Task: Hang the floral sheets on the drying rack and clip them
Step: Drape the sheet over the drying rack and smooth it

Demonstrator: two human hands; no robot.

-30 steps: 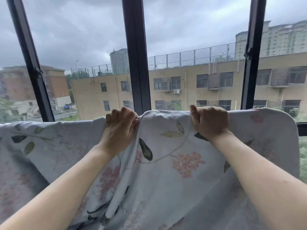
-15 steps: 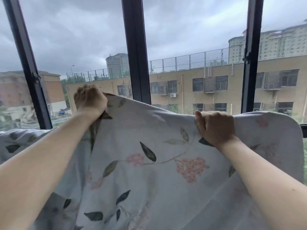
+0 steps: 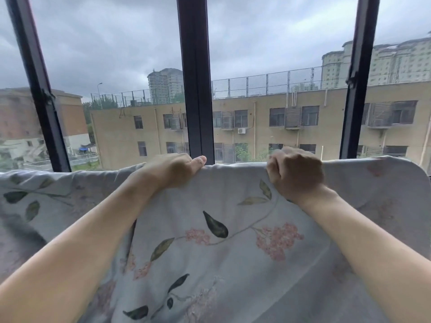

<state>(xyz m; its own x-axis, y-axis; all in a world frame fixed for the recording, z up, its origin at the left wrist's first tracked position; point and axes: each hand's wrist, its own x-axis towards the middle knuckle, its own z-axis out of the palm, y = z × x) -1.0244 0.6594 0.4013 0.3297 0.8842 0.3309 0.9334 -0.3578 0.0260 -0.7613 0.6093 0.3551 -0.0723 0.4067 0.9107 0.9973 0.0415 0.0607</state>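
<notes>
Lowered from where it was lifted half a second ago, the left hand (image 3: 171, 170) now sits at the sheet's top edge, level with the right, and the raised peak of cloth is pulled flat. At the far left, the floral sheet (image 3: 233, 264) hangs in soft, rumpled folds, its thin pale grey-blue cotton printed with dark pointed leaves. Moving right, the left hand curls over the top fold, thumb lying flat along the front and the other fingers wrapped behind, hidden by the cloth. Between the hands the fabric is drawn smooth, showing slim stems and fuzzy pink blossom clusters. The right hand (image 3: 295, 173) is balled in a tight fist, knuckles up, bunching the top edge inside it. Farther right the sheet drapes over a rounded corner; whatever carries it is covered. Behind, dark window frames (image 3: 196, 78) stand upright against a beige building (image 3: 256, 134) and grey cloud.
</notes>
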